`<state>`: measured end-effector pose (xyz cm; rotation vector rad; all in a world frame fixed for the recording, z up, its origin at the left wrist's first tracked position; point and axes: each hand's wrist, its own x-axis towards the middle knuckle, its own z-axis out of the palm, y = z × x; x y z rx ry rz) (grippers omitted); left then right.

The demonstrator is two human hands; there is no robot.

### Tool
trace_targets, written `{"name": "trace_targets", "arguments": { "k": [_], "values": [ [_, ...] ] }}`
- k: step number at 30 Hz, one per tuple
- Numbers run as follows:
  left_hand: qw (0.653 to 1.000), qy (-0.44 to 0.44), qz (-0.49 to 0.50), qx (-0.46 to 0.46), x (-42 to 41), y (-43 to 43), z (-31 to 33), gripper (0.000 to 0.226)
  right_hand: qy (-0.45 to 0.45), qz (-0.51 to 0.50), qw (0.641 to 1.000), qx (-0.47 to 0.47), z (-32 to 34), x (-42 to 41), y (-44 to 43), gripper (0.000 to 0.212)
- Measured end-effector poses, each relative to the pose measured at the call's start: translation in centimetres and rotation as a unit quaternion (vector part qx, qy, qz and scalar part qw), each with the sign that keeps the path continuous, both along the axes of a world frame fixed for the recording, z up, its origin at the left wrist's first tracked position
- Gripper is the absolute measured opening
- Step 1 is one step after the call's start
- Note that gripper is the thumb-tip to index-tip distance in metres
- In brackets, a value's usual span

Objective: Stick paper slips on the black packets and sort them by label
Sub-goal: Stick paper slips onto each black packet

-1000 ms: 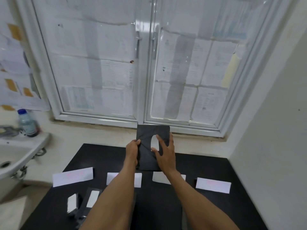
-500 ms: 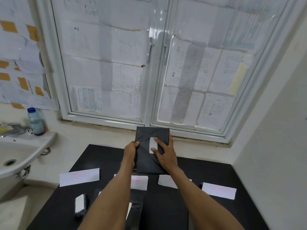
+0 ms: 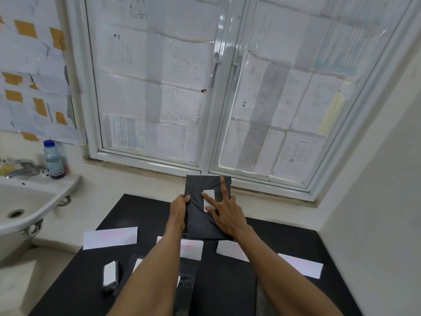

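Above the table point(image 3: 141, 208), creased black packet point(image 3: 196, 185) pinched in the left hand point(image 3: 180, 208), right hand point(image 3: 227, 215) spread on its rectangular slip point(image 3: 210, 193).

We take this for a lab or clinic workroom: printed sheets point(image 3: 180, 108) paper the window point(image 3: 211, 124) beyond the left hand point(image 3: 180, 208), a wash basin point(image 3: 27, 201) and bottle point(image 3: 53, 159) sit well to its left, beside the black surface point(image 3: 141, 213).
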<state>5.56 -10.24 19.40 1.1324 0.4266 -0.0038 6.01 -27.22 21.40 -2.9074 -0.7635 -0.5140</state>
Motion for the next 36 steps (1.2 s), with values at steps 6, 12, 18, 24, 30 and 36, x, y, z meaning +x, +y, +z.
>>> {"name": "trace_targets", "arguments": {
  "k": [6, 12, 18, 24, 30, 36],
  "values": [
    [0.999, -0.008, -0.035, 0.033, 0.2, 0.5, 0.5, 0.021, 0.065, 0.077, 0.989, 0.110, -0.3, 0.1, -1.5, 0.047],
    [0.959, 0.016, -0.164, 0.232, -0.9, 2.2, -0.4, 0.101, 0.122, 0.081, 0.974, 0.174, -1.5, 0.4, 0.0, 0.068],
    [0.958, 0.077, -0.161, 0.224, -3.0, 5.4, -2.9, 0.106, 0.285, 0.012, 0.923, 0.258, -4.9, -1.6, 3.4, 0.100],
    [0.898, 0.173, -0.204, 0.349, -6.2, 7.5, -7.6, 0.087, 0.417, -0.094, 0.839, 0.338, -10.8, -6.1, 6.7, 0.098],
    [0.859, 0.221, -0.279, 0.369, -8.5, 6.4, -12.5, 0.105, 0.472, -0.179, 0.818, 0.275, -15.8, -9.5, 8.4, 0.099],
    [0.881, 0.222, -0.259, 0.327, -8.5, 5.6, -14.7, 0.088, 0.502, -0.232, 0.786, 0.276, -17.9, -10.3, 8.5, 0.104]
  ]
}}
